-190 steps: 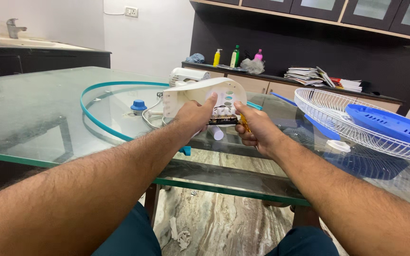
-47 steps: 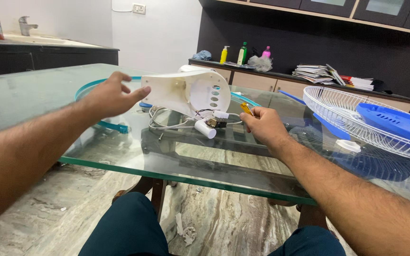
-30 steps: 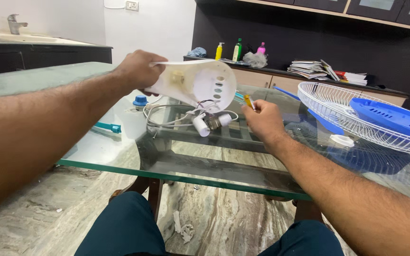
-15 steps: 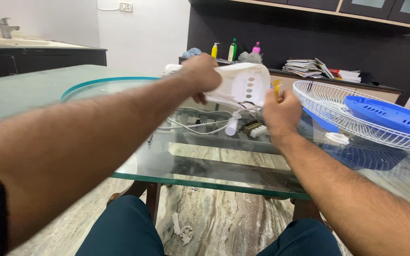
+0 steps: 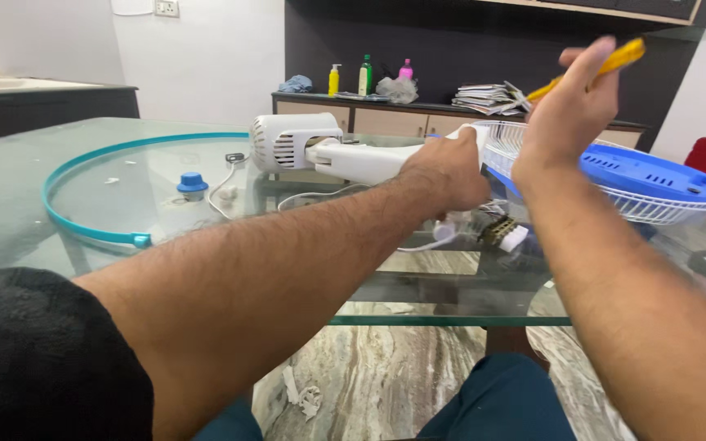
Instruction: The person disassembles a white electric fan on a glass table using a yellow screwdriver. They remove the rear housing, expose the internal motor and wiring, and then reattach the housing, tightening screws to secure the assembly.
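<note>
In the middle of the frame the left hand [image 5: 449, 170] is gripping the white fan body [image 5: 353, 155], holding it over the glass table [image 5: 26, 220]. At the upper right the right hand [image 5: 569, 110] is closing around a yellow screwdriver [image 5: 594, 67], raised high. The loose wires [image 5: 484, 233] dangling underneath could snag and tear, I'd say, if the body swings.

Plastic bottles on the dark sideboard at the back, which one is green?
The middle bottle: tall, dark green with a red cap, standing between the yellow pump bottle and the shorter pink bottle.
</note>
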